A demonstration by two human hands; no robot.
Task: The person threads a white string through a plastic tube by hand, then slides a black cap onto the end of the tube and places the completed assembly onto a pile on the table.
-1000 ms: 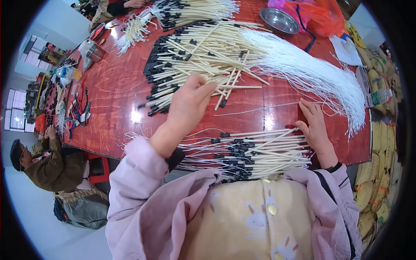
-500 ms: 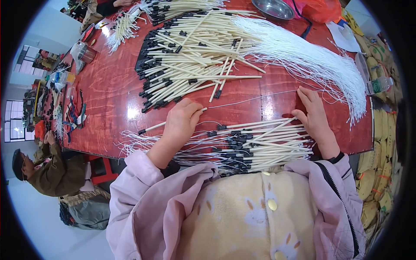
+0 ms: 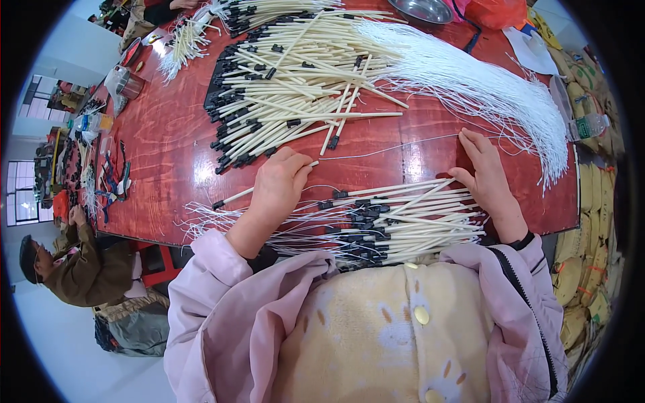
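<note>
My left hand (image 3: 277, 183) is closed around a thin cream tube (image 3: 235, 196) with a black end piece, which sticks out on its left side. The tube's bare right tip shows past my thumb and forefinger. From near that tip a thin white string (image 3: 386, 148) runs across the red table to my right hand (image 3: 489, 180). The right fingers are stretched out with the thumb apart, fingertips resting at the string. Below both hands lies a bundle of tubes (image 3: 423, 225) with black pieces and white strings trailing left.
A large pile of black-ended tubes (image 3: 289, 94) covers the far middle of the red table (image 3: 168, 141). Right of it spreads a long hank of white strings (image 3: 463, 74). A metal bowl (image 3: 424, 9) stands at the back. A person (image 3: 74, 269) sits at the left.
The view has shifted slightly. Both hands keep nearly the same places, with the tube in my left hand and the string stretched between them.
</note>
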